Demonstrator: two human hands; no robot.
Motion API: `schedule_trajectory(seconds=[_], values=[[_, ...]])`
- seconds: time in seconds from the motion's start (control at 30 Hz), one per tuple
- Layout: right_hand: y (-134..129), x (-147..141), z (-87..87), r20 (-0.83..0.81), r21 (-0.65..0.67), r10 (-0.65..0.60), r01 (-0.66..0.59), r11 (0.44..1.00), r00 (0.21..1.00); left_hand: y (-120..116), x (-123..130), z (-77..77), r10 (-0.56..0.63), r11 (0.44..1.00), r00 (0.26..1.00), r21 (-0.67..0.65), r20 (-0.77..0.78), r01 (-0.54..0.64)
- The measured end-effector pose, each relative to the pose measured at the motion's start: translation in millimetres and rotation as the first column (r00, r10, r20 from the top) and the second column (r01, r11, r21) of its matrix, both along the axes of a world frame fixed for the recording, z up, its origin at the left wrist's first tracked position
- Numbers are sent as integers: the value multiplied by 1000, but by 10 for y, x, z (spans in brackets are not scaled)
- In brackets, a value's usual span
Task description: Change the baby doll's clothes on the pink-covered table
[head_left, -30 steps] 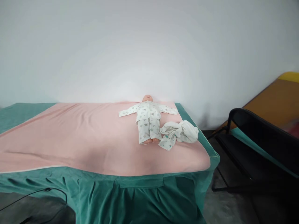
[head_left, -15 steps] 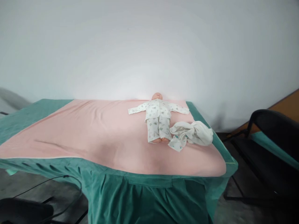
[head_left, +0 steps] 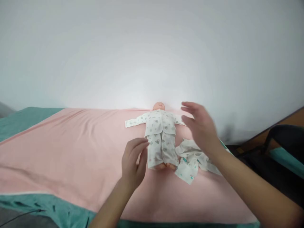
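Bare left hand [head_left: 135, 163] and right hand [head_left: 201, 126], fingers parted, empty, should handle the white-clothed, pink-headed doll [head_left: 159, 125] at frame centre gently.

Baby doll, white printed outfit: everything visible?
The pinkish, plastic-looking baby doll lies face up on the pink cloth sheet, head toward the pale wall, sleeves spread, bare feet nearest the camera. It wears a white, soft-looking printed jacket and matching trousers. The right hand partly hides one sleeve; the left hand overlaps the trousers' edge, contact unclear.
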State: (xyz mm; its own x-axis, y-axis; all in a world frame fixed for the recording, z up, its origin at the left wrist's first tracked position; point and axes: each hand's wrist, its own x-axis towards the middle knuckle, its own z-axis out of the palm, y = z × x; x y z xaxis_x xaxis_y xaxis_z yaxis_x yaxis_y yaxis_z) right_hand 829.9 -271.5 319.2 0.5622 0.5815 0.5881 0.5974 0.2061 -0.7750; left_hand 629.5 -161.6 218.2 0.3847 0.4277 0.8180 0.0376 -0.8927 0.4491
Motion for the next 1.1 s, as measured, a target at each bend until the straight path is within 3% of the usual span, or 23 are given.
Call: schedule_trajectory(seconds=[0.13, 0.23, 0.3, 0.4, 0.57, 0.87, 0.97, 1.1], values=[[959, 606, -635, -79, -199, -41, 25, 980, 996, 705, 839, -80, -95, 987, 984, -143, -153, 73], [1528, 1068, -963, -38, -320, -39, 25, 947, 999, 1195, 1513, -61, -153, 961, 961, -263, -228, 91], [1746, 1305, -1123, -32, -381, -22, 9, 925, 999, 1443, 1877, -70, -191, 925, 943, -371, -273, 80], [1853, 1510, -1328, -75, -371, 0, -28, 928, 997, 1668, 2225, -180, -251, 891, 906, -447, -341, 79], [1836, 1566, -1474, -51, -346, 30, -46, 937, 998, 1750, 2354, -354, -300, 891, 870, -441, -392, 108], [1871, 1580, -1483, 33, -369, 95, -76, 926, 995, 1738, 2339, -298, -363, 866, 855, -473, -372, 162], [1858, 1584, -1495, -43, -323, 73, -83, 943, 996, 1709, 2295, -249, -372, 832, 869, -532, -327, 156], [1835, 1568, -1471, -214, -156, -12, -22, 988, 977, 1639, 2250, -143, -408, 809, 844, -567, -349, 157]])
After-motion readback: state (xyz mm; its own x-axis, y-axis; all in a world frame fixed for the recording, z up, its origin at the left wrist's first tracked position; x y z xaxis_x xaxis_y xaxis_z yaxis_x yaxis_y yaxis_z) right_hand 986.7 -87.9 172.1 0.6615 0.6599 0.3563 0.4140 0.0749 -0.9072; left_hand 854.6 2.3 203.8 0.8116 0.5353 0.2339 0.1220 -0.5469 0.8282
